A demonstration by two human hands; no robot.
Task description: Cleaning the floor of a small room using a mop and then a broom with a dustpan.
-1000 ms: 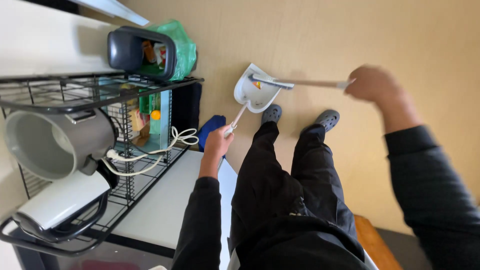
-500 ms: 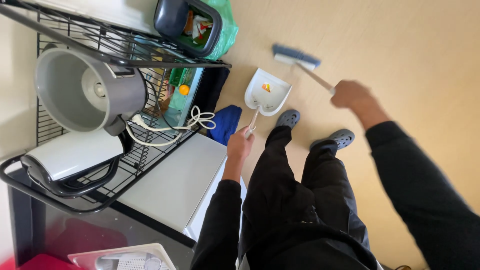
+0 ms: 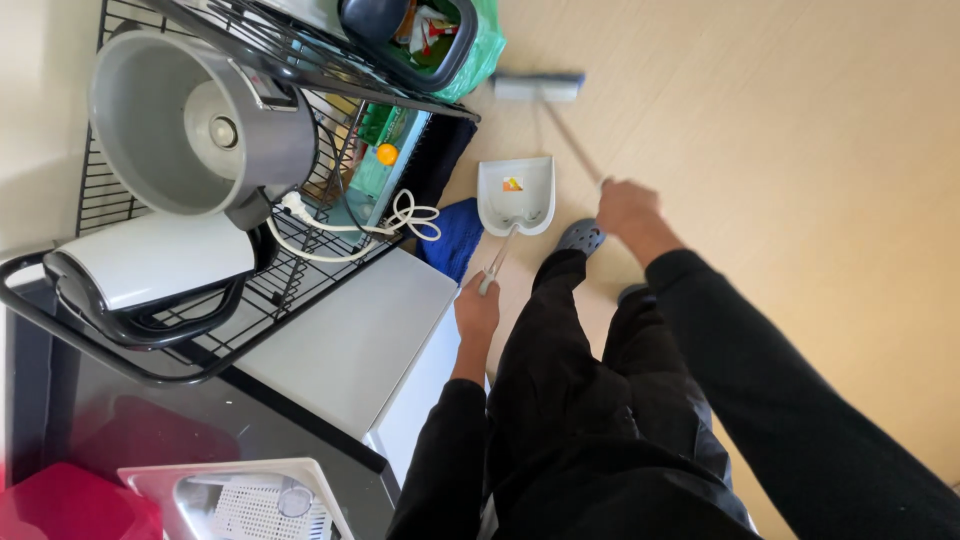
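At the left of the frame a wire rack (image 3: 300, 60) holds a grey pot (image 3: 190, 125) lying on its side and a white appliance (image 3: 150, 265), with a pale counter (image 3: 350, 335) just below. Right of that, at centre, my left hand (image 3: 477, 310) is closed around the thin handle of a white dustpan (image 3: 516, 195), which sits on the wooden floor (image 3: 800, 150) above the hand, its long axis running up the frame from my grip. A blue cloth (image 3: 455, 235) lies just left of the pan. Further right, my right hand (image 3: 625, 207) is wrapped around the broom handle (image 3: 572, 140), which slants up and left to the broom head (image 3: 535, 87). The head rests above the dustpan's top edge, apart from it, near a green-lined bin (image 3: 440, 40). My left grip is the nearer one to the pan.
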